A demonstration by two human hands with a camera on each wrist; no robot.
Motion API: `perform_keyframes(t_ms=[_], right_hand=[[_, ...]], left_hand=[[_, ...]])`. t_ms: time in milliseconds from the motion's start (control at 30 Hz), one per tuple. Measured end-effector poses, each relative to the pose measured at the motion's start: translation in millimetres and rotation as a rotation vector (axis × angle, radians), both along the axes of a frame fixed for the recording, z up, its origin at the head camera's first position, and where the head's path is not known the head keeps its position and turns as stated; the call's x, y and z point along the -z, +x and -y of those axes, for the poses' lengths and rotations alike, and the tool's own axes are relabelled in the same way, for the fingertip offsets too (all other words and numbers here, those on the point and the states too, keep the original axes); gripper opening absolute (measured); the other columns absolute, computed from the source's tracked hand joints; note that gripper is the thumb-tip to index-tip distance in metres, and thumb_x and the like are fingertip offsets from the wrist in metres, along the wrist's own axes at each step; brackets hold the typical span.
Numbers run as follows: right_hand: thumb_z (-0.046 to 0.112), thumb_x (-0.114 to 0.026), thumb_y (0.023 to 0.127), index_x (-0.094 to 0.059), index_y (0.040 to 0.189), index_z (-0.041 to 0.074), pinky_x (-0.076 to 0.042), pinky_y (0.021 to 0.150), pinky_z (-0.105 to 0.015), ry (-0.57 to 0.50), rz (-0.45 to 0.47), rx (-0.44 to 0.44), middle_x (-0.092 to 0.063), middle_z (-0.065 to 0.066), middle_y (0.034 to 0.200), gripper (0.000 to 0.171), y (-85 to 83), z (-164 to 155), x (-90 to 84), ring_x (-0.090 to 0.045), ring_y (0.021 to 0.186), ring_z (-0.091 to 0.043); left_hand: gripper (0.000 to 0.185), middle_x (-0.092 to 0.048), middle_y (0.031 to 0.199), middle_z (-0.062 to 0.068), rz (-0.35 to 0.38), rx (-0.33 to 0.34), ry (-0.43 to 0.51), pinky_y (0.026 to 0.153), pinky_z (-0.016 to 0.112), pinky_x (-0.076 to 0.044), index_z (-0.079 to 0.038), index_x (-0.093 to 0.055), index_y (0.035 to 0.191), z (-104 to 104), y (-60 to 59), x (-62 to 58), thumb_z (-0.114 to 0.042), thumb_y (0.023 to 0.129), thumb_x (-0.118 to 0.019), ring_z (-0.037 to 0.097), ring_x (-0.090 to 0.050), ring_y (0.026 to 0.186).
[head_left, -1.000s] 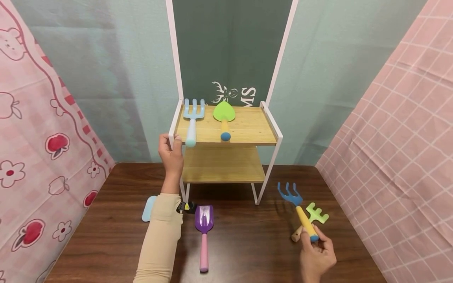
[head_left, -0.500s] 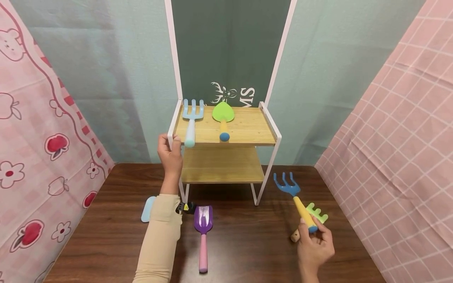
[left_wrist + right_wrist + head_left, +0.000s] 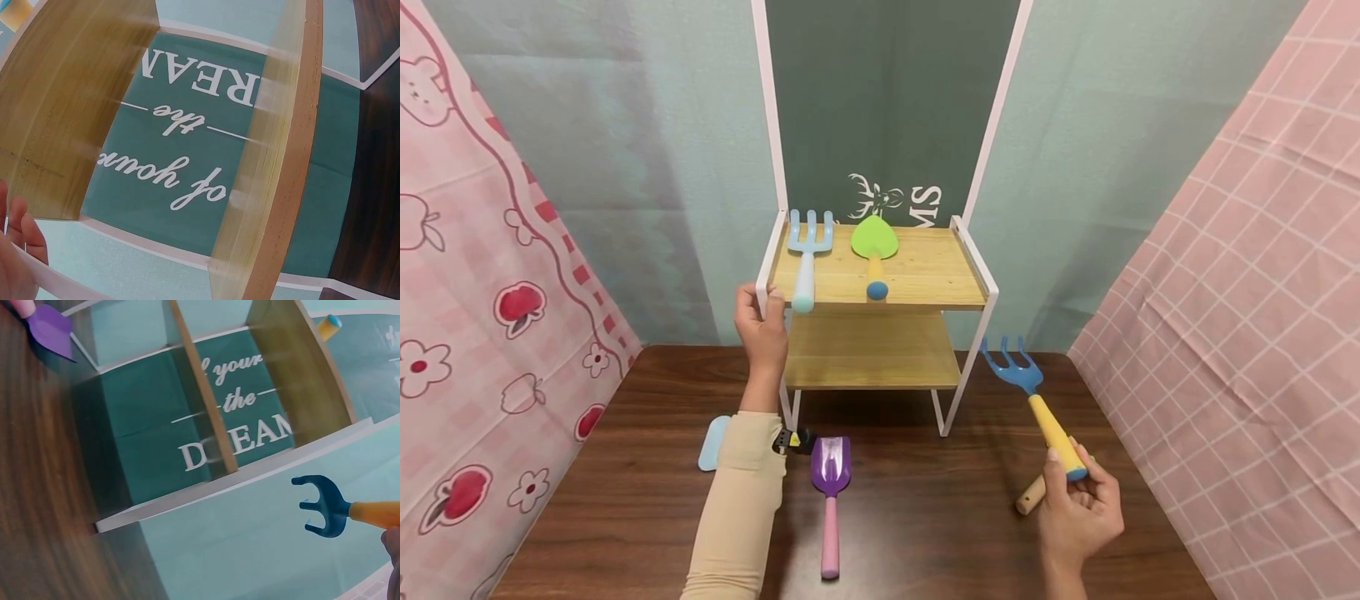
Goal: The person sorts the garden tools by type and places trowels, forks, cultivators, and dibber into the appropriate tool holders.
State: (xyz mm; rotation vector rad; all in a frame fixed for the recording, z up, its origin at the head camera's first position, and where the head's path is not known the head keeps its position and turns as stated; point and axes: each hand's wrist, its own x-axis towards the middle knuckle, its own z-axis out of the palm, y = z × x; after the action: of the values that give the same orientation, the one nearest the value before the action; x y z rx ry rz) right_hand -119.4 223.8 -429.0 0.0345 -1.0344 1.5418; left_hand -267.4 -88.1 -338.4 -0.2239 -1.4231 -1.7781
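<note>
A two-tier wooden shelf (image 3: 872,346) with a white frame stands on the table. At its front left corner my left hand (image 3: 765,329) grips the frame post. My right hand (image 3: 1078,508) pinches the yellow handle of a blue toy rake (image 3: 1021,375), lifted above the table on the right with its tines pointing toward the back; the right wrist view shows the same rake (image 3: 328,507) beside the shelf. On the top tier lie a light blue rake (image 3: 807,250), at the left, and a green trowel (image 3: 875,239) with a yellow handle.
A purple scoop (image 3: 831,467) with a pink handle lies in front of the shelf. Left of it is a light blue piece (image 3: 713,443), partly behind the left sleeve. Beneath the right hand shows a wooden handle (image 3: 1032,496). Curtains hang on both sides.
My right hand has raised the blue rake off the table, moving its tines upward in view. It now covers most of the green rake below. The left hand stays put.
</note>
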Motion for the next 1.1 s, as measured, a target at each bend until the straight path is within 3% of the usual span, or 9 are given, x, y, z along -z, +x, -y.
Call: perform_keyframes(t_ms=[233, 500, 733, 1100], right_hand=[[-0.025, -0.06, 0.066, -0.052, 0.089, -0.03, -0.052, 0.069, -0.025, 0.042, -0.031, 0.033, -0.063, -0.029, 0.088, 0.024, -1.5, 6.7, -22.2, -0.066, 0.08, -0.025], [-0.024, -0.062, 0.065, -0.053, 0.086, -0.028, -0.052, 0.07, -0.026, 0.045, -0.102, 0.046, -0.062, -0.031, 0.086, 0.023, -8.2, 5.3, -30.2, -0.067, 0.08, -0.028], [-0.024, -0.063, 0.062, -0.053, 0.083, -0.029, -0.053, 0.066, -0.025, 0.019, -0.147, 0.062, -0.062, -0.032, 0.083, 0.024, -10.1, 4.2, -35.6, -0.067, 0.077, -0.029], [-0.022, -0.066, 0.058, -0.051, 0.079, -0.031, -0.053, 0.061, -0.025, -0.033, -0.212, 0.082, -0.062, -0.032, 0.078, 0.027, -20.5, 1.2, -48.1, -0.066, 0.066, -0.028]], left_hand=[[0.006, -0.047, 0.071, -0.003, -0.01, -0.002, -0.006, 0.059, 0.024, -0.041, 0.002, -0.05, 0.086, 1.4, -1.8, 1.0, -0.002, 0.082, -0.049, 0.01, -0.047, 0.061], [0.008, -0.046, 0.071, -0.002, -0.013, 0.012, -0.009, 0.06, 0.024, -0.043, 0.005, -0.049, 0.088, 0.6, -2.0, 0.9, -0.002, 0.083, -0.049, 0.008, -0.046, 0.061], [0.005, -0.046, 0.07, -0.002, -0.006, 0.01, -0.008, 0.06, 0.024, -0.043, 0.0, -0.051, 0.087, -0.3, -1.2, 1.8, -0.003, 0.083, -0.049, 0.018, -0.046, 0.06], [0.006, -0.046, 0.07, -0.003, -0.011, 0.005, -0.004, 0.06, 0.024, -0.043, 0.001, -0.05, 0.086, -0.8, -1.0, 0.9, -0.003, 0.082, -0.049, 0.011, -0.047, 0.06]])
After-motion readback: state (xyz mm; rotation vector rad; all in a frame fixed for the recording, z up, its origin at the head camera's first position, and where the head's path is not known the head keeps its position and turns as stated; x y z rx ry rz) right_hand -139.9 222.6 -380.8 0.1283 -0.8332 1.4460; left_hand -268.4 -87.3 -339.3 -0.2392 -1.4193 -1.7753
